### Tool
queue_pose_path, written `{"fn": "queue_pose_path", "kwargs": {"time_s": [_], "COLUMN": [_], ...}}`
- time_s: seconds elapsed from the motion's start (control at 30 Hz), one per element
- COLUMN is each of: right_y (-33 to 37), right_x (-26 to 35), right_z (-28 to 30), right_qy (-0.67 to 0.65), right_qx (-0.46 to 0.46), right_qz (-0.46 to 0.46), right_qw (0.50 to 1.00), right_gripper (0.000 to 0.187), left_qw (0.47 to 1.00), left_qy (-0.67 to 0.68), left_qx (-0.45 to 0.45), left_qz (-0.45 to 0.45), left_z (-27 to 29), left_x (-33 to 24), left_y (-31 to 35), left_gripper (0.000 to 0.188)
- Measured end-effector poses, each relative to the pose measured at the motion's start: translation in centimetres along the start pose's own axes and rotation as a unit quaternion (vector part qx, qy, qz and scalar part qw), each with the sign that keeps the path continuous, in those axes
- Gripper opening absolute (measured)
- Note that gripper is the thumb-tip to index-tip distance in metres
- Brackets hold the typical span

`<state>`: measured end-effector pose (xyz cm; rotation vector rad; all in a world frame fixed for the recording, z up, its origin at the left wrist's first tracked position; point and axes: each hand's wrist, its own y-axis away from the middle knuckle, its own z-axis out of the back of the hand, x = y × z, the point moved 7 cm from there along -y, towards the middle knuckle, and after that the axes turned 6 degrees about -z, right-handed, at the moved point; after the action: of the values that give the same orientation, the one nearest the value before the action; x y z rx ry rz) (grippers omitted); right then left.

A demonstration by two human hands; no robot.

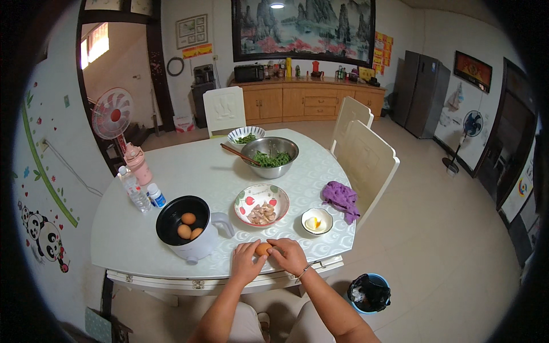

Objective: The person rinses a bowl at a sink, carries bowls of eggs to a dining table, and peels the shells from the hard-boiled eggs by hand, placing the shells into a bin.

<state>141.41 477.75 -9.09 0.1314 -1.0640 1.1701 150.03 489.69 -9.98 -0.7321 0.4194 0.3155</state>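
Note:
A brown egg is held between my two hands just above the table's near edge. My left hand closes on it from the left, and my right hand grips it from the right. To the left, a white electric pot with a black inside holds three brown eggs. Beyond my hands, a strawberry-patterned bowl contains pale pinkish pieces of food. A small scalloped bowl to the right has white and yellow egg pieces in it.
A steel bowl of chopped greens with chopsticks stands farther back, near a striped bowl. Bottles line the left side. A purple cloth lies at the right edge, above a lined bin on the floor.

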Motion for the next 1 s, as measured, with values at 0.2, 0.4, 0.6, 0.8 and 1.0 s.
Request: {"fn": "queue_pose_path", "kwargs": {"time_s": [0.2, 0.4, 0.6, 0.8, 1.0], "right_y": [-0.1, -0.2, -0.2, -0.2, -0.2], "right_x": [-0.1, 0.4, 0.2, 0.0, -0.2], "right_z": [0.0, 0.1, 0.2, 0.2, 0.3], "right_qy": [0.001, 0.007, -0.008, -0.034, -0.039], "right_qx": [0.0, 0.016, 0.008, 0.013, 0.009], "right_qz": [0.014, 0.018, 0.028, 0.02, 0.003], "right_qw": [1.0, 1.0, 1.0, 0.999, 0.999], "right_gripper": [0.028, 0.029, 0.028, 0.027, 0.034], "left_qw": [0.999, 0.999, 0.999, 0.999, 0.996], "left_qy": [0.028, 0.017, 0.017, 0.042, -0.091], "left_qx": [0.016, 0.03, 0.022, 0.014, 0.0], "left_qz": [-0.001, -0.002, -0.027, -0.018, 0.008], "left_z": [0.0, -0.2, -0.2, 0.3, -0.3], "left_x": [0.1, 0.0, -0.3, -0.3, -0.2], "left_y": [-0.2, 0.0, -0.1, -0.2, -0.3], "left_gripper": [0.047, 0.045, 0.045, 0.044, 0.04]}}
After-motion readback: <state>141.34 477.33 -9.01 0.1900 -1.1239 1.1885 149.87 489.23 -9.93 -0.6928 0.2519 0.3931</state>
